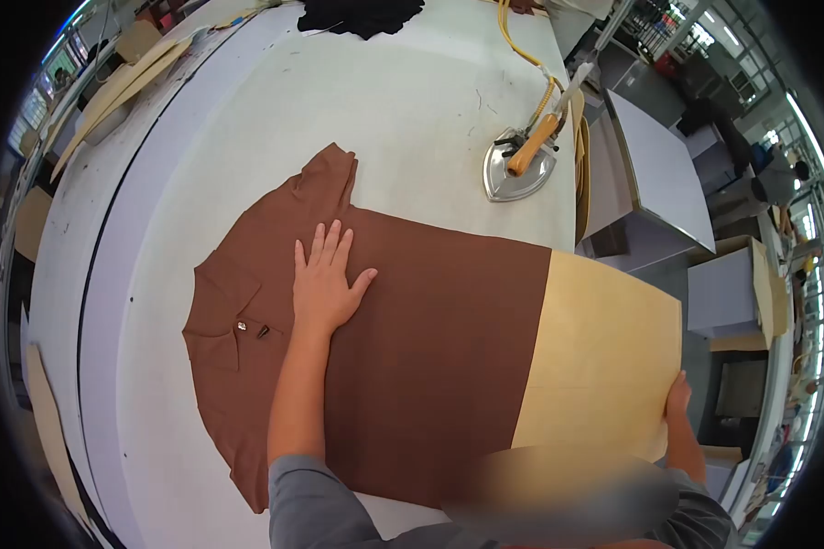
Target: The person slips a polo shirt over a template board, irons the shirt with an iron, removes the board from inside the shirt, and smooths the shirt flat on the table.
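A brown short-sleeved polo shirt [430, 348] lies flat on the white table, its collar to the left and its hem to the right. A tan pattern board [604, 339] sticks out of the hem; the rest of it is hidden by the cloth. My left hand [325, 279] rests palm down on the shirt's upper part, fingers spread. At the board's far right edge, my right hand [677, 395] is closed around the rim, with its fingers partly hidden. Near the collar, the placket shows a small shiny button and a dark mark.
A steam iron [520, 165] with a wooden handle and yellow hose stands at the table's [412, 119] right edge. Black cloth [362, 14] lies at the far end. Tan boards [124, 87] lean along the left. Another white-topped table [659, 165] stands to the right.
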Tool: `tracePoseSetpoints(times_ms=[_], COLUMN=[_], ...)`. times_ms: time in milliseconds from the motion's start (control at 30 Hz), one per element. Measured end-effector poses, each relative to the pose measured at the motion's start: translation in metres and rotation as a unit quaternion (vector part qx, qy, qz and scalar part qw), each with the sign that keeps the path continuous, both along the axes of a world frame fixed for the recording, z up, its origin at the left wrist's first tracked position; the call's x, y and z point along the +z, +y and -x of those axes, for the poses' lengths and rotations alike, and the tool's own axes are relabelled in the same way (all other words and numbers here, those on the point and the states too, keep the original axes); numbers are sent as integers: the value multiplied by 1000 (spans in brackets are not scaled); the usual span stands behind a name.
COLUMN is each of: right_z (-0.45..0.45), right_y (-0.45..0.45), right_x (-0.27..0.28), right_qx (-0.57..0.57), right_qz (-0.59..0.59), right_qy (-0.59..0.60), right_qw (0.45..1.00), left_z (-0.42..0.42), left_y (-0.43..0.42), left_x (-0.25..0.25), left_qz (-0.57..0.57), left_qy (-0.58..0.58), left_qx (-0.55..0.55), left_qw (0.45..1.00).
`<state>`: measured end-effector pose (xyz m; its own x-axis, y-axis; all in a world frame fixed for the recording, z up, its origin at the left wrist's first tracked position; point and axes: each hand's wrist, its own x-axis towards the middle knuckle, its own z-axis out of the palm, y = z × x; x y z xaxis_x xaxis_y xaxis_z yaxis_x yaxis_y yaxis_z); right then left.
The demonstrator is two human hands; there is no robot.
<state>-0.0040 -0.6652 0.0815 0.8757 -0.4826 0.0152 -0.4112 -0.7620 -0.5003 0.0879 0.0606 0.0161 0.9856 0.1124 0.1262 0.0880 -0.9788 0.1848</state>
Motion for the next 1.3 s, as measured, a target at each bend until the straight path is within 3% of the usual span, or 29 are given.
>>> tracePoseSetpoints(times_ms=[133,233,300,333,367,433,500,533,567,633,667,733,767,800,867,900,967,1033,1067,1100,1133,1167,1200,1233,1300], right_z=[9,76,146,136,146,202,182,171,157,132,118,94,68,13,-42,-69,-107,-139,-139,-150,-162,-154,-136,-120,-97], right_y=[-75,-200,-277,-249,-278,-303,-300,-282,-252,-212,-213,-268,-285,-231,-167,-131,-57,18,36,62,89,124,149,170,198], right_x=[39,37,15,36,15,-33,-58,-60,-49,-30,-28,-51,-50,-1,23,30,37,39,35,35,28,39,51,61,62], right_qx=[1,14,19,23,19,-20,-56,-74,-90,-114,-120,-111,-72,-37,54,96,164,195,195,319,433,534,532,572,639], right_qz=[-41,-87,-115,-126,-138,-193,-246,-269,-292,-332,-350,-383,-384,-406,-455,-478,-517,-555,-575,-468,-368,-259,-368,-346,-364], right_qy=[6,-22,-42,-49,-58,-103,-142,-157,-168,-183,-188,-185,-163,-149,-94,-62,4,51,63,67,45,15,68,73,105], right_qw=[999,996,992,991,989,976,957,947,937,918,910,898,906,901,884,871,840,807,792,821,822,804,759,740,669], left_z=[-4,-4,7,20,40,88,146,171,186,195,193,192,193,189,196,199,206,243,272,293,316,349,381,412,466], left_y=[-9,-12,-40,-76,-120,-210,-311,-360,-409,-460,-469,-476,-475,-474,-464,-458,-437,-380,-360,-341,-323,-309,-296,-285,-270], left_x=[2,-7,0,20,40,55,59,43,53,82,87,82,78,98,101,124,212,142,168,183,199,204,206,203,189], left_qz=[-30,-84,-120,-59,1,94,285,473,569,725,726,879,885,880,888,867,794,711,652,653,644,619,594,545,464], left_qy=[-9,-25,-125,-149,-169,-171,-113,-62,-74,111,100,219,161,123,-22,-121,-236,-423,-419,-531,-571,-603,-632,-673,-755], left_qx=[-3,18,59,69,79,-13,-49,22,74,169,179,153,145,179,218,280,463,458,513,469,462,462,462,470,452], left_qw=[999,996,983,985,982,981,950,879,815,659,656,395,413,422,404,394,314,326,369,268,211,198,184,174,100])
